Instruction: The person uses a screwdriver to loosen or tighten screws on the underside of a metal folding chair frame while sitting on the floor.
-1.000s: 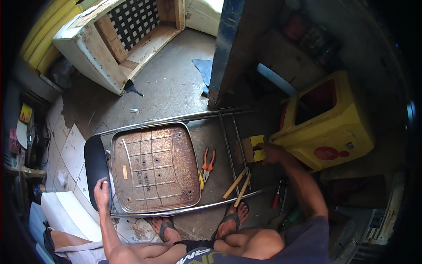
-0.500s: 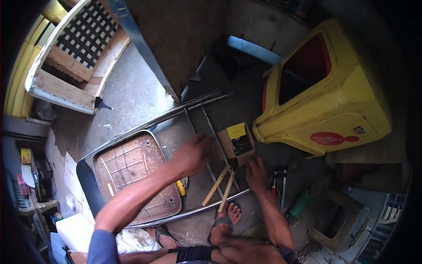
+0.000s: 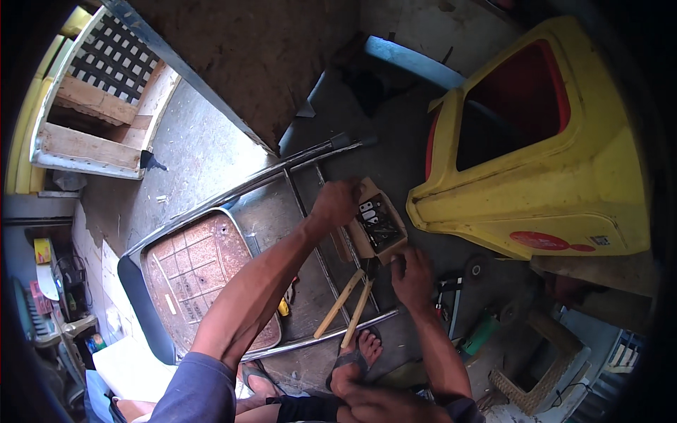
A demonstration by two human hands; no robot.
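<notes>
A small cardboard box [image 3: 396,247] stands uncovered beside a metal chair frame [image 3: 305,204], with small dark and silvery metal parts [image 3: 377,222] inside. My left hand [image 3: 337,203] is closed at the box's far left corner, its fingers on the raised flap; the fingertips are partly hidden. My right hand [image 3: 412,276] is closed at the near right corner, thumb against the cardboard. Just below the box, a pair of pliers with yellowish handles [image 3: 358,310] lies across the frame, its head in shadow.
A rusty seat pan [image 3: 204,275] lies within the frame on the left. A large yellow plastic bin [image 3: 486,204] stands at the right. A green angle grinder [image 3: 482,331] lies right of my right hand. A wooden-framed piece with black webbing [image 3: 92,144] stands far left.
My left hand has moved away from me and right to the box's far corner. The yellow flap no longer shows, and more metal parts are visible. My right hand stays by the box.
</notes>
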